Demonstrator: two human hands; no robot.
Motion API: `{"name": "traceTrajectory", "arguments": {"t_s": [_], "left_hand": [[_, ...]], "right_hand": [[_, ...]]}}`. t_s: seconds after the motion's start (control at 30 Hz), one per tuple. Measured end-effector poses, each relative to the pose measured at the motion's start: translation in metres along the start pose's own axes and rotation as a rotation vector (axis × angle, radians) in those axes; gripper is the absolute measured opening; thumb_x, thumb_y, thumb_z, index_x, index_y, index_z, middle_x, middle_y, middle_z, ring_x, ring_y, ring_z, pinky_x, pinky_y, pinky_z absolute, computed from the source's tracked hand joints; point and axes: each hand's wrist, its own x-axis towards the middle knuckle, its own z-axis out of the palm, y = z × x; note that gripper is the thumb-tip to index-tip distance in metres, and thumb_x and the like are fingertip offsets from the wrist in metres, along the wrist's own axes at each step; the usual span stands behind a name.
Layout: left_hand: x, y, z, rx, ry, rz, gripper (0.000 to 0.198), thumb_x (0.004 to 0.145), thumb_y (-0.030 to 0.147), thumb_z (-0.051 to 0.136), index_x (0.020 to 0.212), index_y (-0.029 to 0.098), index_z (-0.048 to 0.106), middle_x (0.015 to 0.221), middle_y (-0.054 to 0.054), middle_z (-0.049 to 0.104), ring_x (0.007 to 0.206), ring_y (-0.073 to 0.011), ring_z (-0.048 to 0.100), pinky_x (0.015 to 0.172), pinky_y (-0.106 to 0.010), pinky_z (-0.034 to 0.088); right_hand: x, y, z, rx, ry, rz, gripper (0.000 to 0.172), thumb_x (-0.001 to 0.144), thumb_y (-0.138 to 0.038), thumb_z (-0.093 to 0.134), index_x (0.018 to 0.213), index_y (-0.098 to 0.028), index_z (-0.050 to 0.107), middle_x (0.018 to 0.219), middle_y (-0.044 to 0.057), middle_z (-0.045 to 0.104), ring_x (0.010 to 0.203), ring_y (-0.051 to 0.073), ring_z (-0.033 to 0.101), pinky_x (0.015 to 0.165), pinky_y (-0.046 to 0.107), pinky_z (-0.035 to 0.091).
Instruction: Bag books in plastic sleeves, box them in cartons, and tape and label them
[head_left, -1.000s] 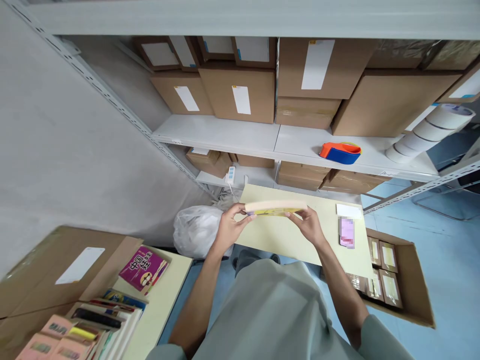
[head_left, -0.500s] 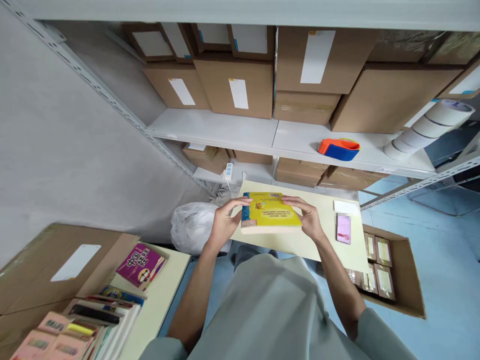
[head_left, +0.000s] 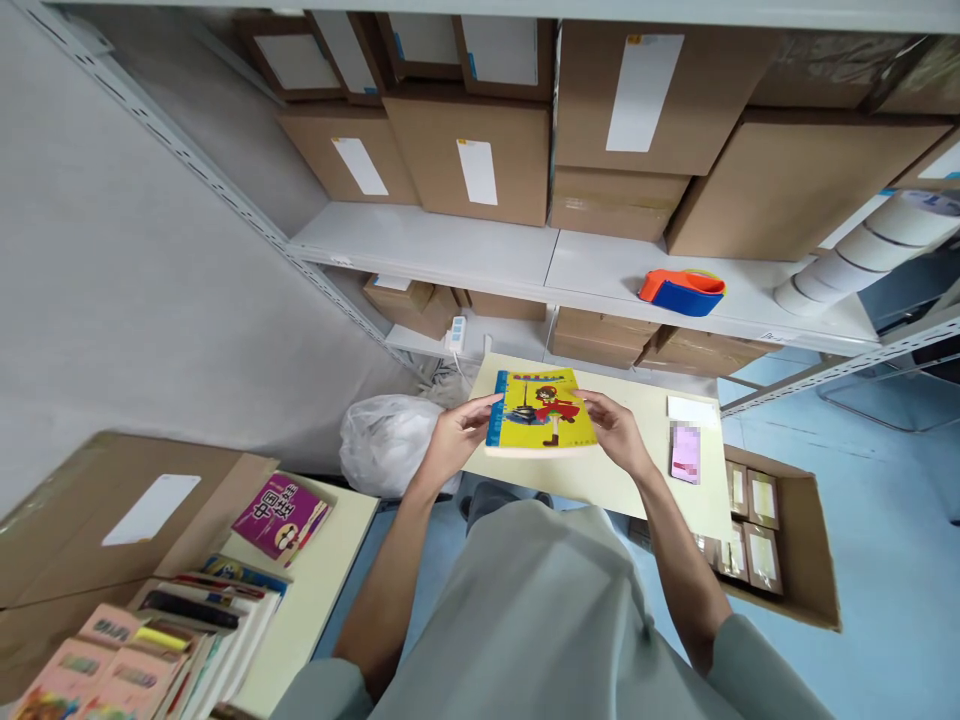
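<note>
A yellow book [head_left: 544, 415] with a blue spine strip and a cartoon figure in red on its cover is held between my two hands, above the pale table [head_left: 637, 475]. My left hand [head_left: 459, 440] grips its left edge, fingers on the cover side. At the opposite edge, my right hand [head_left: 616, 432] is closed on the same book. To the right on the table lie a pink-screened phone [head_left: 685, 452] and a white slip of paper [head_left: 691, 410].
Ahead, a metal shelf [head_left: 450, 235] bears cardboard boxes [head_left: 480, 150], an orange-and-blue tape dispenser [head_left: 682, 292] and stacked tape rolls [head_left: 862, 255]. An open carton [head_left: 810, 550] stands on the floor at right. At left are a purple book [head_left: 281, 515], several other books and a white plastic bag [head_left: 390, 445].
The yellow book has been turned over: its text side with a barcode faced up before, and the cartoon cover faces up now. Both hands are still on it.
</note>
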Motion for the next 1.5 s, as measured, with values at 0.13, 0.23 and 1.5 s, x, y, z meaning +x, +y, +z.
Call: {"name": "traceTrajectory", "arguments": {"t_s": [0.13, 0.23, 1.5], "left_hand": [[0.002, 0.008, 0.008, 0.06, 0.095, -0.05, 0.047, 0.074, 0.061, 0.094, 0.09, 0.019, 0.083, 0.072, -0.005, 0.08, 0.067, -0.0222, 0.076, 0.065, -0.03, 0.064], [0.004, 0.011, 0.015, 0.079, 0.168, -0.121, 0.053, 0.076, 0.069, 0.09, 0.083, 0.018, 0.079, 0.057, -0.002, 0.07, 0.047, -0.0158, 0.062, 0.048, -0.026, 0.052], [0.039, -0.041, 0.02, 0.041, 0.084, 0.031, 0.073, 0.088, 0.062, 0.082, 0.146, 0.018, 0.073, 0.13, -0.013, 0.082, 0.11, -0.0304, 0.081, 0.096, -0.04, 0.067]], "right_hand": [[0.001, -0.004, 0.005, -0.021, 0.03, 0.044, 0.049, 0.08, -0.065, 0.093, 0.098, -0.021, 0.082, 0.069, 0.003, 0.078, 0.061, 0.021, 0.07, 0.064, 0.035, 0.061], [0.001, -0.007, 0.011, 0.002, 0.026, 0.095, 0.054, 0.085, -0.073, 0.085, 0.086, -0.02, 0.079, 0.054, 0.001, 0.07, 0.045, 0.016, 0.057, 0.047, 0.03, 0.051], [0.025, 0.053, 0.023, 0.297, 0.237, 0.173, 0.053, 0.067, -0.064, 0.1, 0.094, -0.024, 0.081, 0.092, 0.006, 0.085, 0.087, 0.027, 0.079, 0.084, 0.041, 0.064]]}}
